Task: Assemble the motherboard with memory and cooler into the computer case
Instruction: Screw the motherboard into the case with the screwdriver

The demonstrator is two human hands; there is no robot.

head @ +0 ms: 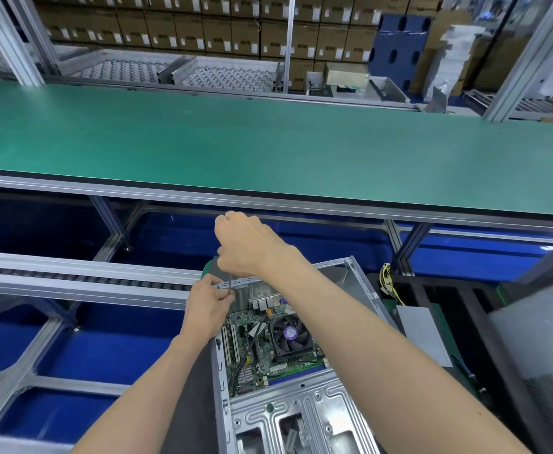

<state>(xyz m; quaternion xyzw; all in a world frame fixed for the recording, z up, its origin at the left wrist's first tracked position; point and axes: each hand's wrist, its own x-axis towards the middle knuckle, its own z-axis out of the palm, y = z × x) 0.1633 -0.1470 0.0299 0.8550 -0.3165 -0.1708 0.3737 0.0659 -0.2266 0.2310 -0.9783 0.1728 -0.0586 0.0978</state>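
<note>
- An open grey sheet-metal computer case [301, 417] is laid flat on the dark desk [199, 381], so that its inside is reached from above.
- A green motherboard [262, 352] is already seated inside the case, with a black square cooler fan bearing a purple centre label [289, 335] mounted on it; pale expansion slots [230, 342] are seen along its left edge.
- A screwdriver with a thin metal shaft [229, 285] is held upright over the far left corner of the board; a green rounded part just left of the wrist may be its handle, though this is not certain.
- The right hand [248, 244] is closed around the top of the tool, fingers curled, most likely to turn and press it down.
- The left hand [208, 309] is pinched around the lower shaft near the tip, judged to be steadying it on a mounting screw.
- The step in hand is judged to be the fastening of the board to the case.
- The screw and the tool tip are hidden behind the left hand's fingers, so seating cannot be confirmed.
- Memory sticks cannot be made out; the right forearm covers part of the board.
- The near end of the case is cut off by the lower frame edge.
- Yellow and black cables [388, 283] lie beyond the case's right wall; their ends are unclear.
</note>
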